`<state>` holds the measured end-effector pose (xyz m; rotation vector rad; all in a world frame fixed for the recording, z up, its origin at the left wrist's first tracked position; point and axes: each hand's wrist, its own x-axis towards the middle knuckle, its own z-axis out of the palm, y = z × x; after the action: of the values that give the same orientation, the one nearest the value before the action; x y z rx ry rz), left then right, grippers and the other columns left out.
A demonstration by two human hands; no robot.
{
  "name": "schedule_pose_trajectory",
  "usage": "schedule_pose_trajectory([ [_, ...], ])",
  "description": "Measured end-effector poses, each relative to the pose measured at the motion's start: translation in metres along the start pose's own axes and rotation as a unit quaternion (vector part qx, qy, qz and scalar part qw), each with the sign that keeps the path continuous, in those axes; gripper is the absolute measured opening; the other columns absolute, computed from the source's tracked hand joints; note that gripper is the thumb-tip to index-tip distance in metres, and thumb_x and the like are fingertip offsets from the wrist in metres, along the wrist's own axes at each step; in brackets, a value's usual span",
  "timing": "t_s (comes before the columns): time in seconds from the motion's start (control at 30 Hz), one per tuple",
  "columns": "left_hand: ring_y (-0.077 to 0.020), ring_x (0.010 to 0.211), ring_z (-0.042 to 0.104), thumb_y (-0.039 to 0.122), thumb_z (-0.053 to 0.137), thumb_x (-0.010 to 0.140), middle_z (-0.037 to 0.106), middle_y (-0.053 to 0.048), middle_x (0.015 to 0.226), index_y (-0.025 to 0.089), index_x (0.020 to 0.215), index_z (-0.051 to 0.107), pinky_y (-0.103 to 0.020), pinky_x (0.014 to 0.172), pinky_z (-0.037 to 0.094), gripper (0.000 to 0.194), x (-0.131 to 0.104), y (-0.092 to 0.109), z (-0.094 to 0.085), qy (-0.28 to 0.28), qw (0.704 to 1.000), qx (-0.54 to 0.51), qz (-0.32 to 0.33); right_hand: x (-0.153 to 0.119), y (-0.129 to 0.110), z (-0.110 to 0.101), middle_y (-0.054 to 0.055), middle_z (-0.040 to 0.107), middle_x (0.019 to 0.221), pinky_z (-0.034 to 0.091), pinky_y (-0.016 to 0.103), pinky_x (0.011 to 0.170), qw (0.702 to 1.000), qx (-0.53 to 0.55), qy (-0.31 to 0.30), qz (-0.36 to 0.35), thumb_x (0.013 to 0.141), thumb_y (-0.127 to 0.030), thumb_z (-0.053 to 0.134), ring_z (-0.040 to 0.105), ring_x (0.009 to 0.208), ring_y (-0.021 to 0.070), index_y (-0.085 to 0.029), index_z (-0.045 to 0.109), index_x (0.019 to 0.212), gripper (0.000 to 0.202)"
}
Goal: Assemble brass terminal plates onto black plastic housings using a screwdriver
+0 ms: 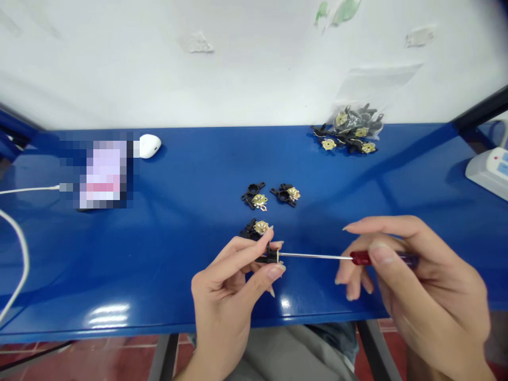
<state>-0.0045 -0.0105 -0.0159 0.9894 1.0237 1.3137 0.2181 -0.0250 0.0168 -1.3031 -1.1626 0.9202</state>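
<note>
My left hand (238,286) pinches a small black plastic part (272,257) with a brass-coloured face, held on edge above the table's front area. My right hand (420,286) grips a screwdriver (361,258) by its dark red handle. The thin metal shaft points left, and its tip meets the brass-coloured side of the part. Just beyond my left fingertips lies another black part with a brass disc (261,227), partly hidden by the hand. Two similar pieces, a left one (259,200) and a right one (292,193), rest farther back.
A clear plastic bag (369,119) of black and brass parts lies against the white wall, with several loose ones before it. On the left are a blurred phone-like object (103,174), a white earbud case (150,145) and a white cable (19,248). A white power strip (490,168) stands right.
</note>
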Motion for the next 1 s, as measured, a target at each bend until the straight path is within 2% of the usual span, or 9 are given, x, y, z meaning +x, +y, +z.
schedule_pose_trajectory([
  [0.07,-0.0148,0.093,0.083,0.019,0.100,0.101,0.090,-0.005,0.113,0.041,0.130,0.097,-0.014,0.065,0.068,0.037,0.0002,-0.0004,-0.0002,0.000,1.000,0.002,0.001,-0.0015,0.0012,-0.0014,-0.001,0.077,0.071,0.053,0.024,0.052,1.000,-0.007,-0.012,0.007,0.122,-0.034,0.067,0.071,0.056,0.0134,-0.031,0.087,0.132,0.023],
  [0.23,-0.0159,0.095,0.080,0.017,0.097,0.104,0.089,-0.005,0.114,0.041,0.132,0.096,-0.014,0.061,0.067,0.037,0.0037,-0.0039,-0.0001,0.018,1.000,-0.002,0.025,-0.0030,0.0014,-0.0017,0.002,0.083,0.087,0.054,0.025,0.056,1.000,0.008,-0.023,-0.005,0.119,-0.035,0.070,0.077,0.068,0.0155,-0.030,0.086,0.128,0.019],
  [0.33,-0.0172,0.098,0.079,0.017,0.095,0.105,0.089,-0.006,0.114,0.042,0.133,0.095,-0.014,0.060,0.065,0.037,0.0039,-0.0057,0.0000,0.021,0.999,-0.004,0.035,-0.0023,0.0006,-0.0005,-0.003,0.076,0.068,0.052,0.023,0.052,0.998,0.021,-0.049,0.023,0.123,-0.035,0.065,0.069,0.054,0.0129,-0.033,0.083,0.133,0.021],
  [0.4,-0.0171,0.097,0.079,0.016,0.096,0.104,0.089,-0.007,0.114,0.041,0.133,0.096,-0.015,0.060,0.065,0.038,0.0030,-0.0061,-0.0001,0.022,0.999,-0.002,0.037,-0.0026,0.0010,-0.0003,-0.003,0.072,0.064,0.051,0.023,0.052,0.998,0.015,-0.046,0.037,0.125,-0.038,0.062,0.067,0.053,0.0127,-0.033,0.084,0.135,0.024],
  [0.57,-0.0181,0.101,0.080,0.016,0.096,0.104,0.091,-0.006,0.117,0.044,0.131,0.096,-0.015,0.060,0.065,0.039,0.0010,-0.0061,-0.0005,0.027,0.999,-0.008,0.041,-0.0040,0.0040,-0.0034,0.003,0.084,0.105,0.056,0.024,0.059,0.999,0.006,-0.036,0.016,0.120,-0.037,0.068,0.078,0.079,0.0139,-0.033,0.086,0.131,0.021],
  [0.73,-0.0166,0.095,0.080,0.018,0.096,0.105,0.090,-0.007,0.118,0.043,0.134,0.094,-0.015,0.059,0.064,0.039,0.0007,-0.0067,-0.0024,0.021,0.999,-0.002,0.027,0.0000,0.0013,-0.0073,-0.003,0.082,0.084,0.058,0.020,0.060,0.997,0.008,-0.080,0.009,0.123,-0.033,0.064,0.074,0.059,0.0090,-0.034,0.082,0.136,0.021],
  [0.83,-0.0157,0.092,0.080,0.018,0.096,0.104,0.091,-0.007,0.119,0.043,0.133,0.095,-0.015,0.057,0.063,0.038,0.0017,-0.0075,-0.0023,0.017,1.000,0.005,0.026,0.0017,-0.0010,-0.0061,-0.003,0.083,0.084,0.059,0.017,0.059,0.997,0.004,-0.076,0.011,0.123,-0.034,0.066,0.072,0.055,0.0073,-0.034,0.082,0.133,0.019],
  [1.0,-0.0174,0.099,0.082,0.016,0.097,0.104,0.091,-0.005,0.114,0.047,0.135,0.093,-0.015,0.057,0.061,0.043,0.0014,-0.0075,-0.0016,0.017,0.999,0.017,0.042,0.0028,-0.0019,-0.0012,-0.004,0.082,0.081,0.057,0.016,0.053,0.997,0.016,-0.074,0.026,0.122,-0.036,0.068,0.070,0.050,0.0068,-0.034,0.082,0.128,0.016],
])
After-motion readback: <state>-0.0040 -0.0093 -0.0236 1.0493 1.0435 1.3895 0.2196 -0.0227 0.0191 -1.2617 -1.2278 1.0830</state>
